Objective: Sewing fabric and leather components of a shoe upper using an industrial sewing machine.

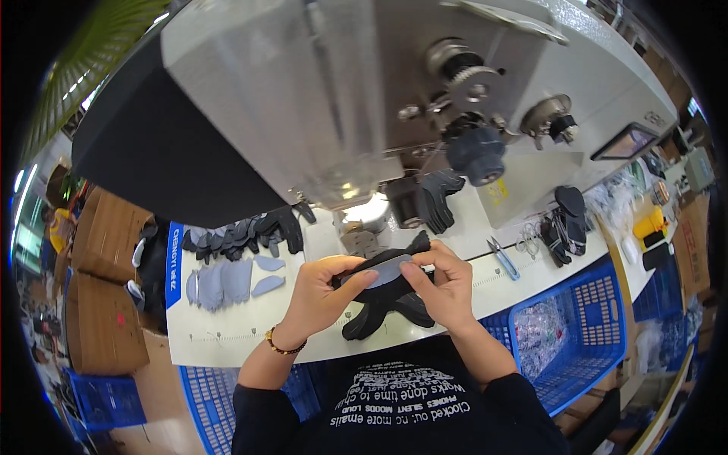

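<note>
Between my left hand [318, 296] and my right hand [446, 287] is a black fabric piece [415, 244] with a smooth grey curved patch [390, 271] on it. Both thumbs press on the patch from the near side, and the other fingers are bent behind the fabric, partly hidden. It is held just in front of the lit needle area of a sewing machine [258, 83]. More black fabric [370, 320] hangs or lies just below my hands; whether it belongs to the held piece I cannot tell.
Left on the white table [227, 349] lie grey curved patches [235, 280] and a row of black and grey pieces [227, 241]. Black pieces [440, 201] sit behind the needle. Blue-handled snips [505, 259] lie right. Blue baskets [599, 303] stand below the table's front edge.
</note>
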The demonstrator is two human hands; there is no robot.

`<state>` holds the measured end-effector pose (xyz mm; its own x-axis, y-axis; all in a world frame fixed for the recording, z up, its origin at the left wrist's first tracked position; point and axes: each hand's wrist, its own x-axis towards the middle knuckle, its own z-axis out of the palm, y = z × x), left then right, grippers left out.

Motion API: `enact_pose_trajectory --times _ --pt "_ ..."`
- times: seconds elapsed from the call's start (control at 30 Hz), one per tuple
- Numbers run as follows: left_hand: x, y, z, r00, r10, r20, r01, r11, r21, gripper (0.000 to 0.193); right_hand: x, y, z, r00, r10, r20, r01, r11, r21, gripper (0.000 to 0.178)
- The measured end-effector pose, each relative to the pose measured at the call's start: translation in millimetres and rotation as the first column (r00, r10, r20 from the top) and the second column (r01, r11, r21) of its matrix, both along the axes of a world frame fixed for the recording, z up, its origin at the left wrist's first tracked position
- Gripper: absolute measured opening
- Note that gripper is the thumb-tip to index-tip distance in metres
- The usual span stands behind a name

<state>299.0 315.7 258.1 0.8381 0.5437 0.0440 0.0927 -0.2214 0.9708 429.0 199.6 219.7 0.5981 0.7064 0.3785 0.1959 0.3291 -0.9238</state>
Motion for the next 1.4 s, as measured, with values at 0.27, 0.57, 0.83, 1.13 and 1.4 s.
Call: enact_pose_trajectory --times 0.27,0.57,0.83,1.13,1.4 --pt "-1 -2 11 0.999 -0.04 -0.028 0.039 0.999 -0.032 0.025 -1 2 -1 0.995 -0.043 -0.09 0.051 0.995 0.088 0.005" --pt "1 9 -11 0.996 -0.088 0.005 0.088 0.99 -0.11 0.02 30 -7 18 0.978 -0.083 -0.194 0.12 0.974 0.19 0.008" --pt "0 17 -13 0.988 -0.151 -0.04 0.152 0.988 0.017 0.015 41 -20 31 0.954 0.192 0.232 -0.175 0.98 -0.092 0.018" --pt "5 3 -9 0.978 -0.207 0.017 0.203 0.971 0.128 0.023 12 -3 36 0.865 0.369 0.341 -0.234 0.897 -0.376 0.03" --pt "-1 3 -9 0.995 -0.045 0.093 0.046 0.999 -0.008 0.023 20 -8 8 0.922 0.127 0.365 -0.072 0.984 -0.16 0.036"
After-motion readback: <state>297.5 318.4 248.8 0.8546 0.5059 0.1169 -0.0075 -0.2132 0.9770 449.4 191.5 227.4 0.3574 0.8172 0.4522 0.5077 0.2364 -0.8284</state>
